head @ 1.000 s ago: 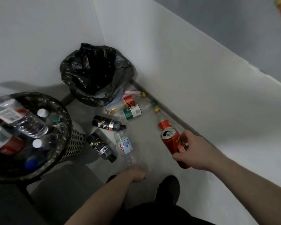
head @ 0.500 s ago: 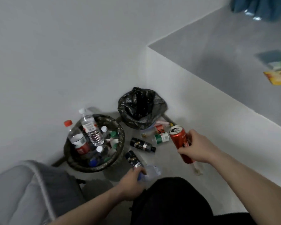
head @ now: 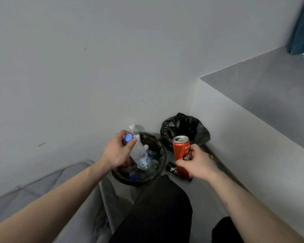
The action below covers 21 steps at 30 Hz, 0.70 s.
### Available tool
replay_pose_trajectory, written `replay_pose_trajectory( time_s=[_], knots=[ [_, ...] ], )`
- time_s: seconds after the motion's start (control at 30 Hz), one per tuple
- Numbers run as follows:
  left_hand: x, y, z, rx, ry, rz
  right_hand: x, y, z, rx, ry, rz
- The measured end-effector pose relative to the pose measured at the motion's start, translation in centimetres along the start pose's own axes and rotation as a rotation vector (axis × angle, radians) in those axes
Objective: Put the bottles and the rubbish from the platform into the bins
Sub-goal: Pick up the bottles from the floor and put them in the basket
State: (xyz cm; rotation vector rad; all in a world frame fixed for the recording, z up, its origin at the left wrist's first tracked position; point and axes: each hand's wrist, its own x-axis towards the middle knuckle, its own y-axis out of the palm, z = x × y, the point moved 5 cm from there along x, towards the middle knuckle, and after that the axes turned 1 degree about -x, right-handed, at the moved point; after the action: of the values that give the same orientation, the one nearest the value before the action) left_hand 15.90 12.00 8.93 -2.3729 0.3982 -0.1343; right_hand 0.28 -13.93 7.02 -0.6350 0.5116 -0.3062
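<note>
My left hand (head: pixel 118 152) grips a clear plastic bottle (head: pixel 140 156) with a blue cap near its top and holds it tilted over the round mesh bin (head: pixel 162 165), which holds several bottles. My right hand (head: pixel 197 164) grips a red drink can (head: pixel 181 153) upright, to the right of that bin and in front of the black-bagged bin (head: pixel 184 128). A dark bottle (head: pixel 172 168) lies on the floor between the mesh bin and the can, partly hidden.
The raised grey platform (head: pixel 263 88) rises at the right, its white side wall (head: pixel 244 137) running down to the floor corner. A grey cushion (head: pixel 42 193) lies at the lower left. My dark-trousered legs (head: pixel 158 213) fill the bottom middle.
My left hand picked the clear bottle off the floor and raised it over the mesh bin. My right hand lifted the red can. The view rose and tilted up.
</note>
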Motion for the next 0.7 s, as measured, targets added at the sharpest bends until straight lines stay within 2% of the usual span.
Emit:
replay_pose_trajectory(
  time_s=[0.1,0.33,0.57,0.7],
  knots=[
    [2.5,0.4,2.1,-0.036,-0.091,-0.032,0.9,0.9,0.3,0.007,0.002,0.019],
    [7.8,5.3,3.3,0.004,-0.179,0.077,3.2,1.9,-1.2,0.027,0.049,0.091],
    [11.6,10.2,3.6,0.320,-0.143,0.208,5.1,2.0,-1.7,0.021,0.047,0.089],
    [12.3,10.7,5.0,0.365,-0.150,0.222,6.1,2.5,-1.6,-0.009,0.043,0.113]
  ],
)
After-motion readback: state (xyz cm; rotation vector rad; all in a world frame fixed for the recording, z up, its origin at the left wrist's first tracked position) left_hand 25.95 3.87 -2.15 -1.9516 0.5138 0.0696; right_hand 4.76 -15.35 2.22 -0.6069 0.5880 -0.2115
